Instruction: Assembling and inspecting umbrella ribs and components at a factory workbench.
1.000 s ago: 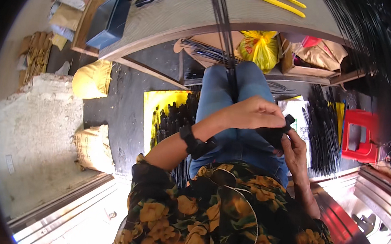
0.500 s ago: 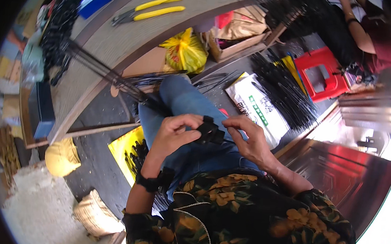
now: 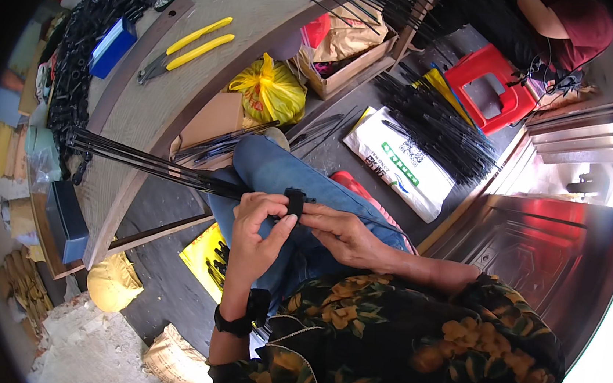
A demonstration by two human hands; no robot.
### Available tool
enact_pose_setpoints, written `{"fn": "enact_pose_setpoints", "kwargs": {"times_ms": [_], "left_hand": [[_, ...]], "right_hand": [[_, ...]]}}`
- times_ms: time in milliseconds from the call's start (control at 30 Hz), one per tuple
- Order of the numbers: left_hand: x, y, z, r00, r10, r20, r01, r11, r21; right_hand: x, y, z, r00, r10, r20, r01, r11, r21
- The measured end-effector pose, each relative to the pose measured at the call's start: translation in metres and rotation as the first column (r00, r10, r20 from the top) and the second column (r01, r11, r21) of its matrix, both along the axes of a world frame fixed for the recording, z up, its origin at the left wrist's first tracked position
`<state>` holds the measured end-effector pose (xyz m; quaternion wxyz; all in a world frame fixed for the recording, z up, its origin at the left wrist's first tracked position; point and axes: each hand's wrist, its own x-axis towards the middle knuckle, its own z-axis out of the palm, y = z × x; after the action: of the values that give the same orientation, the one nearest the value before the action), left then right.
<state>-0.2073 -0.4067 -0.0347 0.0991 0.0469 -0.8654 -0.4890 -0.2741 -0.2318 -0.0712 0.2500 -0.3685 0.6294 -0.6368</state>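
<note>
Over my lap, my left hand point(image 3: 262, 226) grips a small black plastic fitting point(image 3: 294, 201) between thumb and fingers. My right hand point(image 3: 343, 236) meets it from the right, fingertips pinched together against the fitting's side. A thin black rod seems to run by the right fingers; whether they hold it or the fitting itself is hard to make out. Just left of my left hand, a bundle of long black rods point(image 3: 154, 168) reaches from the bench edge to my thigh point(image 3: 287, 164).
The curved bench point(image 3: 208, 64) carries yellow-handled pliers point(image 3: 188, 46), a blue box point(image 3: 112, 47) and a heap of black parts point(image 3: 73, 80). On the floor lie more black rods point(image 3: 445, 131) on a white sack point(image 3: 398, 163), near a red stool point(image 3: 490, 87). Another person point(image 3: 558, 27) sits at far right.
My right hand has come leftward to meet the fitting, closing the gap between the hands. The fitting is now tilted more upright. The whole view has shifted with my head.
</note>
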Motion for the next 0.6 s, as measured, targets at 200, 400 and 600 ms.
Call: {"fn": "enact_pose_setpoints", "kwargs": {"times_ms": [200, 400, 600], "left_hand": [[0.002, 0.005, 0.011, 0.992, 0.123, -0.017, -0.124, 0.992, -0.015], [0.005, -0.002, 0.005, 0.976, 0.153, 0.152, -0.190, 0.945, 0.265], [-0.003, 0.003, 0.015, 0.931, 0.311, 0.190, -0.359, 0.870, 0.337]], "right_hand": [[-0.002, -0.023, -0.009, 0.997, -0.039, -0.068, 0.031, 0.992, -0.118], [-0.012, -0.028, -0.002, 0.990, 0.073, 0.121, -0.043, 0.970, -0.238], [-0.002, -0.035, -0.014, 0.999, 0.017, -0.034, -0.024, 0.977, -0.210]]}}
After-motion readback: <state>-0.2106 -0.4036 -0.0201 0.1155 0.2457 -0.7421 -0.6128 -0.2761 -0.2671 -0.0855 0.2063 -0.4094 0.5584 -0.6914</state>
